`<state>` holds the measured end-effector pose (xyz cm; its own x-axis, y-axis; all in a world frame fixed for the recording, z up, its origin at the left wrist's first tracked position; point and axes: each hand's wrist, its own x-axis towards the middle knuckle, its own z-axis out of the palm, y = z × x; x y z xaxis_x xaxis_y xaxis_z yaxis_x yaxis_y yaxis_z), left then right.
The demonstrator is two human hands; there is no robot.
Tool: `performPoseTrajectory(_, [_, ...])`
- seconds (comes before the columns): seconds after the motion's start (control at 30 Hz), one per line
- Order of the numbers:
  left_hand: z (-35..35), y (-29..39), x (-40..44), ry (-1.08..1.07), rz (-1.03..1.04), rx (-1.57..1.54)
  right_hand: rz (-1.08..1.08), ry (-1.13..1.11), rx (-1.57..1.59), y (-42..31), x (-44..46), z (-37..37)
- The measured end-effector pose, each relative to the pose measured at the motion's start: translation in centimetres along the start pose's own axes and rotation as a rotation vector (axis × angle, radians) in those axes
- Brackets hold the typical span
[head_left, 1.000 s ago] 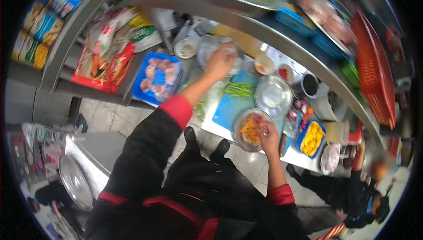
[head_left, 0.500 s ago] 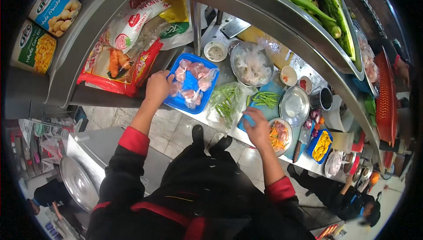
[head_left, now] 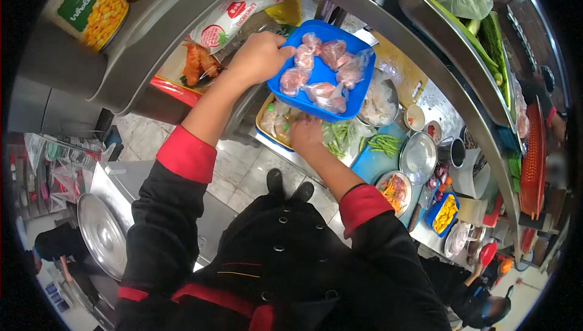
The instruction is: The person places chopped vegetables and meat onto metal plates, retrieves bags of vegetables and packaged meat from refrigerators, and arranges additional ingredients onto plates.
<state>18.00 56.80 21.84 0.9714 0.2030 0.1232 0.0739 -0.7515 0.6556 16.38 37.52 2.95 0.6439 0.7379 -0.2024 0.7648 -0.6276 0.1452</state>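
Observation:
My left hand (head_left: 265,58) grips the left rim of a blue plastic tray (head_left: 319,82), held raised and tilted above the counter. Several small clear bags of pale pink raw meat (head_left: 294,81) lie in the tray around its bare middle. Below it, partly covered, a yellow-rimmed container (head_left: 265,126) holds bagged pale pieces. My right hand (head_left: 306,133) is at this container's right side, under the tray's lower edge; its fingertips are hidden. A plastic bag of green beans (head_left: 340,136) lies just to its right.
On the counter to the right are a metal bowl (head_left: 378,103), cut green beans (head_left: 384,144), a plate of meat and carrot strips (head_left: 393,191) and a knife (head_left: 419,206). A steel shelf (head_left: 437,70) curves overhead. Another person (head_left: 480,300) stands at lower right.
My left hand has lifted the blue tray up and to the right, and the yellow-rimmed container now shows below. My right hand has left a small blue object and moved left under the tray.

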Motion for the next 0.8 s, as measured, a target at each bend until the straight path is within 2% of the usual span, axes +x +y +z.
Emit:
performPoseTrajectory(0.13, [-0.9,1.0,-0.6,0.026,-0.047,0.009,0.047,-0.010,0.080,0.2,1.0,0.9])
performPoseTrajectory(0.2, [-1.2,0.7,-0.8,0.061,-0.049,-0.009,-0.036,-0.054,0.468,3.4,0.3,-1.2])
performPoseTrajectory(0.27, [-1.2,0.1,-1.2,0.085,-0.079,-0.087,0.040,0.159,0.836,6.2,-0.3,-1.1])
performPoseTrajectory(0.33, [-1.1,-0.2,-1.3,0.092,-0.112,-0.136,0.187,0.202,1.307,8.4,-1.2,-3.9])
performPoseTrajectory(0.37, [-1.1,-0.2,-1.3,0.096,-0.136,-0.181,0.192,0.203,1.307,9.5,-1.2,-3.7])
performPoseTrajectory(0.43, [-1.3,0.0,-1.2,0.090,-0.142,-0.173,0.557,-0.090,2.126,11.4,-1.1,-4.0])
performPoseTrajectory(0.47, [-1.3,0.0,-1.2,0.085,-0.153,-0.162,0.497,-0.134,2.169,12.0,-1.4,-4.0])
performPoseTrajectory(0.5, [-1.3,-0.1,-1.0,0.082,-0.151,-0.163,0.501,-0.130,2.169,12.0,-1.1,-3.8])
performPoseTrajectory(0.57, [-1.1,-0.2,-0.8,0.062,-0.155,-0.186,0.338,-0.079,1.500,10.9,-0.2,-3.0])
performPoseTrajectory(0.6, [-0.8,-0.2,-0.8,0.053,-0.150,-0.186,0.210,0.104,1.292,9.2,-0.3,-2.0])
performPoseTrajectory(0.67, [-0.4,-0.1,-0.7,0.105,-0.093,-0.163,0.091,-0.112,0.756,6.1,1.1,-2.4])
performPoseTrajectory(0.7, [-0.3,0.0,-0.7,0.100,-0.087,-0.161,0.097,-0.107,0.759,4.7,1.7,-2.3])
performPoseTrajectory(0.77, [-0.4,0.1,-1.0,0.088,-0.096,-0.143,0.028,0.022,0.164,2.6,2.6,-1.8])
performPoseTrajectory(0.8, [-0.7,0.2,-1.3,0.091,-0.095,-0.139,0.027,0.026,0.164,2.5,2.5,-2.5])
